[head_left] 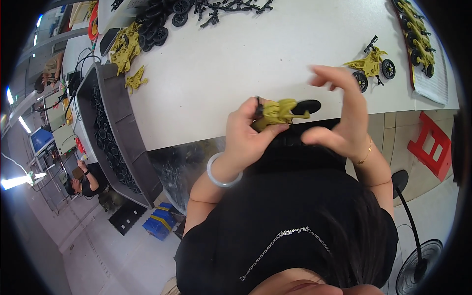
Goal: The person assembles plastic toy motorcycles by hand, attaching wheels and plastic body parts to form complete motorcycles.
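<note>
White tabletop (211, 73): left grip (243, 133) pinching a yellow toy motorcycle (278, 112), right grip (351, 118) spread wide.

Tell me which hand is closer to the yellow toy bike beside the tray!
Right. The right hand is just left of the yellow toy bike, nearer the person. The left hand is farther left, holding another yellow toy.

From my station I see my left hand (244, 138) closed in a curled grip, its thumb (273, 132) extended rightward, the left forearm (204, 188) slanting inward. My right hand (350, 115) is raised apart, palm facing leftward, blurred fingers (340, 77) curving away from its thumb.
</note>
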The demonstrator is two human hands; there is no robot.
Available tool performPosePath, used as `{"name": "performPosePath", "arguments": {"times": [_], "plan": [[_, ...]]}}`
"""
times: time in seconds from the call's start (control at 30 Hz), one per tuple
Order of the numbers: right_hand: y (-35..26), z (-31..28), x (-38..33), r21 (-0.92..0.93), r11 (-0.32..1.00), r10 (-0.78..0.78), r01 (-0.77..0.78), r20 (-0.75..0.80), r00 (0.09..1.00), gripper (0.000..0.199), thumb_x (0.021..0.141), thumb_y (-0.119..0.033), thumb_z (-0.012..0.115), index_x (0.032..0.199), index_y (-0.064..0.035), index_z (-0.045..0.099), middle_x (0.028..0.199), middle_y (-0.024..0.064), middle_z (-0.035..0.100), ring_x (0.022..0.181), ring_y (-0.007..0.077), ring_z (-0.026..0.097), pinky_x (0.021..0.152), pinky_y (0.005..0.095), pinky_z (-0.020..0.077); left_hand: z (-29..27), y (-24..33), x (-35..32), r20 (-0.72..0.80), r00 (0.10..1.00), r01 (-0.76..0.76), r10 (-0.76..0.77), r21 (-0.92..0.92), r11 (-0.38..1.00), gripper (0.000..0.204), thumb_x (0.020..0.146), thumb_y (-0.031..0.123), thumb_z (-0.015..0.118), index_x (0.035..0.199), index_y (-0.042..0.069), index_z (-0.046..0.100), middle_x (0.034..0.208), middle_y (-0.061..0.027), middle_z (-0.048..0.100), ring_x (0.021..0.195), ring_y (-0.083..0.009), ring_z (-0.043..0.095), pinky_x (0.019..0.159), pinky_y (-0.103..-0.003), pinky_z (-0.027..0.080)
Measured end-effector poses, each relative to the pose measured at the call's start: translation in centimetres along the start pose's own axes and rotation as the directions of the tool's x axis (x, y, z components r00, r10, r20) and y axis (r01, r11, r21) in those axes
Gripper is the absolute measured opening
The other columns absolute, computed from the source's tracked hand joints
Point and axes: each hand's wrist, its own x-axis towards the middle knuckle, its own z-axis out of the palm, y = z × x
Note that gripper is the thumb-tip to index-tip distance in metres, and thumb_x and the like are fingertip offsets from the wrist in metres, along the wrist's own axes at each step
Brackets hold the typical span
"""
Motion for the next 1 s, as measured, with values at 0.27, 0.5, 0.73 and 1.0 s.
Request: {"name": "performPosePath", "arguments": {"times": [0.27,0.5,0.73,1.0], "plan": [[1.8,0.7,-0.3,0.172,0.98,0.044,-0.099,0.3,0.953,0.027,0.07,-0.019,0.079,0.088,-0.0028,0.069,0.081,0.0055,0.061,0.073,0.0172,0.059,0.064,0.0273,0.0466,0.1,1.3,0.0,0.083,0.978,-0.207,0.19,0.432,0.878,0.03,0.071,0.003,0.076,0.097,0.005,0.061,0.081,-0.0094,0.067,0.068,-0.0215,0.066,0.06,-0.029,0.051],[3.9,-0.2,-1.5,0.579,0.799,0.164,-0.16,0.047,0.985,0.026,0.074,-0.012,0.077,0.093,-0.0001,0.065,0.092,0.0085,0.061,0.085,0.0167,0.059,0.076,0.0273,0.0481,-1.4,2.5,-0.2,0.028,0.967,-0.25,0.255,0.316,0.915,0.056,0.074,0.015,0.079,0.123,0.003,0.055,0.101,-0.012,0.068,0.09,-0.0229,0.067,0.08,-0.03,0.051],[3.3,-0.8,-2.2,0.481,0.836,0.23,-0.266,0.132,0.964,0.03,0.069,-0.008,0.08,0.092,0.0008,0.064,0.096,0.0106,0.064,0.088,0.0181,0.062,0.077,0.0289,0.0494,-1.3,1.0,-0.6,0.044,0.967,-0.254,0.251,0.233,0.939,0.027,0.087,0.01,0.065,0.111,0.0,0.063,0.1,-0.0136,0.068,0.088,-0.0241,0.066,0.079,-0.029,0.05],[4.2,-1.8,-3.5,0.371,0.88,0.243,-0.295,0.182,0.953,0.028,0.069,-0.007,0.079,0.091,0.002,0.064,0.091,0.0114,0.066,0.083,0.0186,0.061,0.074,0.0289,0.0476,-0.5,0.7,-1.0,0.101,0.976,-0.213,0.191,0.305,0.928,0.025,0.084,0.007,0.065,0.108,0.0,0.063,0.095,-0.0146,0.068,0.084,-0.026,0.066,0.075,-0.03,0.05]]}}
